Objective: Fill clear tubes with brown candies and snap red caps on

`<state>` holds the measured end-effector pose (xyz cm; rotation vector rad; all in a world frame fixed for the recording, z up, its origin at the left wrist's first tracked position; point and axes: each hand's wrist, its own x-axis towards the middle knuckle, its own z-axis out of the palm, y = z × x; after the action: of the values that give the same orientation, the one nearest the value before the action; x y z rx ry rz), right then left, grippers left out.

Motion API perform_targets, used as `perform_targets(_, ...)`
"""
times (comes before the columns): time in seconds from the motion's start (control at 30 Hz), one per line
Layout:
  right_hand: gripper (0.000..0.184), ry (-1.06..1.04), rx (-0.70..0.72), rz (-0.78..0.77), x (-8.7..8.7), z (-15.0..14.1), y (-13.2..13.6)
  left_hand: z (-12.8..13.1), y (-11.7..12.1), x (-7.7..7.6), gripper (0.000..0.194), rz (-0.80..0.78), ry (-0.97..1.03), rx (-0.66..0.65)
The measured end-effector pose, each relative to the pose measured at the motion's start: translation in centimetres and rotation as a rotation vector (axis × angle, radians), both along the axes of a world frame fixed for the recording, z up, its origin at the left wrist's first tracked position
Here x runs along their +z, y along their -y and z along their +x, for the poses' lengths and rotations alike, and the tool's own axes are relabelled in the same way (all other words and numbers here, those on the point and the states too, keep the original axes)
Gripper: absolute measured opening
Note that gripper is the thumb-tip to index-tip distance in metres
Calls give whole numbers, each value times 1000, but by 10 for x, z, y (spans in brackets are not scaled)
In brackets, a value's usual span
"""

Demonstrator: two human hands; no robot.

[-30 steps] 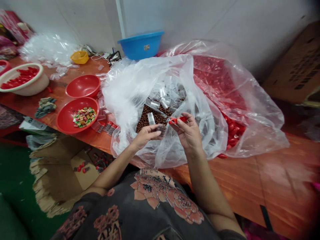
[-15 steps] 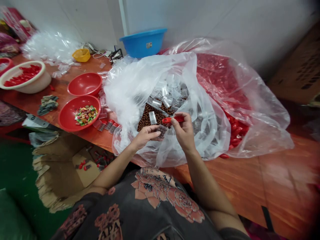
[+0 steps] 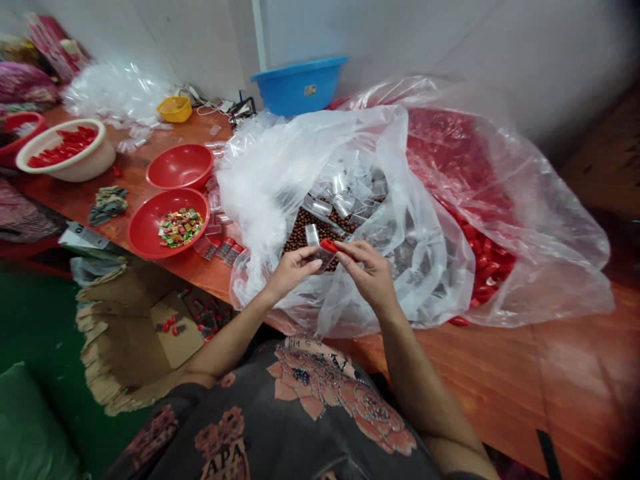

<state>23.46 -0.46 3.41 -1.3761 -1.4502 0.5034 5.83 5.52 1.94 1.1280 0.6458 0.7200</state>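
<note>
My left hand (image 3: 295, 272) is closed around a small clear plastic container (image 3: 324, 257) with dark contents. On the container's mouth sits a red cap (image 3: 329, 246), pinched by my right hand (image 3: 367, 270). Both hands are held over an open clear plastic bag (image 3: 265, 193). Inside the bag lie small brown balls (image 3: 299, 233) and a heap of empty clear containers (image 3: 345, 190). One upright clear container (image 3: 312, 235) stands among the balls just beyond my left fingers.
To the right, a second clear bag holds many red caps (image 3: 487, 257). A red bowl with wrapped sweets (image 3: 183, 227), another red bowl (image 3: 180, 167), a white basin of red pieces (image 3: 75, 167) and a blue basin (image 3: 300, 87) stand on the table. Below left is a cardboard box (image 3: 117, 347).
My right hand has brought the red cap down and left onto the container in my left hand. The cap now meets the container. The view has shifted slightly left.
</note>
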Motion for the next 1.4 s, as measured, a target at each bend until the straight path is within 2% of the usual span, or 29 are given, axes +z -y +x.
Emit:
perform_targets(0.2, 28, 361, 64, 147, -9, 6, 4, 0, 1, 0, 46, 117, -79, 16)
perform_targets(0.3, 51, 547, 53, 230, -19, 3, 4, 3, 2, 2, 41, 251, -122, 65)
perform_targets(0.37, 60, 621, 28, 286, -24, 1, 4, 5, 3, 2, 39, 258, -125, 86)
perform_targets(0.43, 58, 654, 18, 338, -26, -1, 3, 8, 5, 3, 43, 110, -66, 87)
perform_targets(0.57, 57, 660, 71, 388, -27, -7, 3, 20, 12, 4, 66, -294, 78, 45)
perform_targets(0.63, 54, 666, 88, 397, -26, -10, 3, 27, 16, 4, 63, -346, 87, 59)
perform_targets(0.73, 46, 677, 108, 403, -22, -12, 5, 34, 21, 3, 52, -339, 104, 108)
perform_targets(0.8, 42, 649, 137, 341, -19, -12, 8, 34, 23, 3, 51, -349, 125, 95)
perform_targets(0.87, 48, 554, 177, 208, -17, -9, 11, 32, 23, 5, 52, -362, 142, 57)
perform_targets(0.97, 63, 230, 130, -28, -19, -4, 17, 27, 22, 11, 55, -332, 162, 26)
perform_targets(1.07, 42, -135, -5, -184, -24, -2, 20, 26, 23, 14, 60, -301, 144, -9)
perform_targets(1.13, 34, -194, -50, -170, -24, -3, 21, 28, 23, 13, 66, -315, 99, -47)
perform_targets(1.23, 38, 90, 16, -24, -18, -6, 22, 32, 24, 7, 76, -354, 49, -45)
perform_targets(1.33, 66, 478, 106, 60, -12, -9, 24, 33, 22, 2, 77, -426, 47, -62)
perform_targets(1.4, 78, 640, 86, 88, -10, -11, 24, 32, 21, 1, 72, -472, 35, -96)
